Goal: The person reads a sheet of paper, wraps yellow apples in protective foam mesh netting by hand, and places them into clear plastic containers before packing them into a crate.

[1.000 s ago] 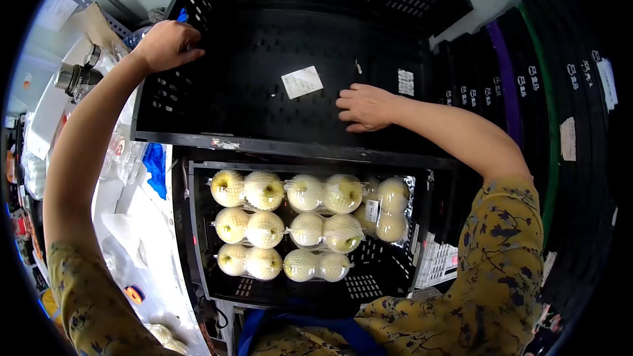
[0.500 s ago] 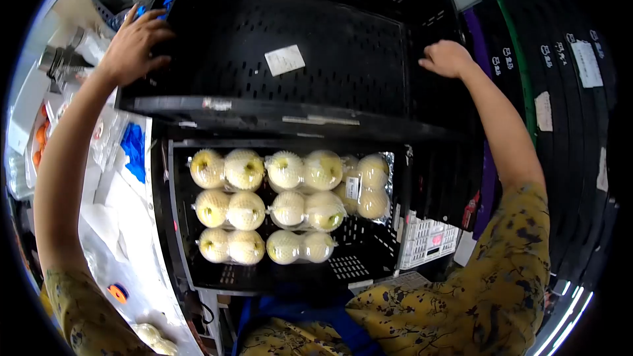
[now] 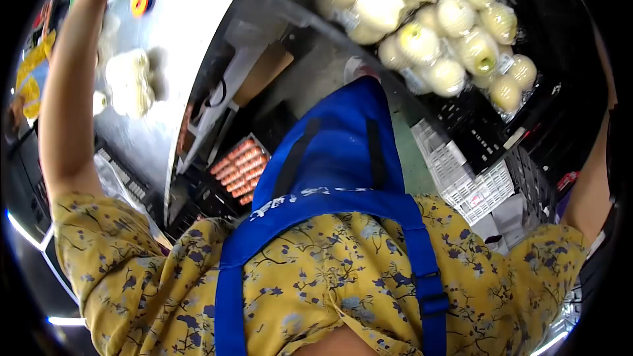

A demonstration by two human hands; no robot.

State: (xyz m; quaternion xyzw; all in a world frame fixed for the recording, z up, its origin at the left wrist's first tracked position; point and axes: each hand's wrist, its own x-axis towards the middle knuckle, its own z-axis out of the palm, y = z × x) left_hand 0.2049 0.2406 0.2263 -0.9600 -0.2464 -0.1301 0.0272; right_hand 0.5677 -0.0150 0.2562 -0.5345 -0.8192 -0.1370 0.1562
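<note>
Both hands are out of my sight, so I can't tell their grip! The black slotted plastic crate (image 3: 455,115) sits ahead, rightward, loaded with round pale-yellow fruit in clear plastic (image 3: 419,41): heavy, I'd judge, stiff, best held by its rims; slick packs, bruisable contents. A white lattice plastic basket (image 3: 484,191) crowds its near edge.

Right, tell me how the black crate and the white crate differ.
Colour: the black crate is dark, the white crate pale. 
Contents: the black crate holds wrapped fruit; none shows in the white crate. 
Markings: the white crate bears a pinkish mark; none like it shows on the black crate.
Both have openings through their plastic.
</note>
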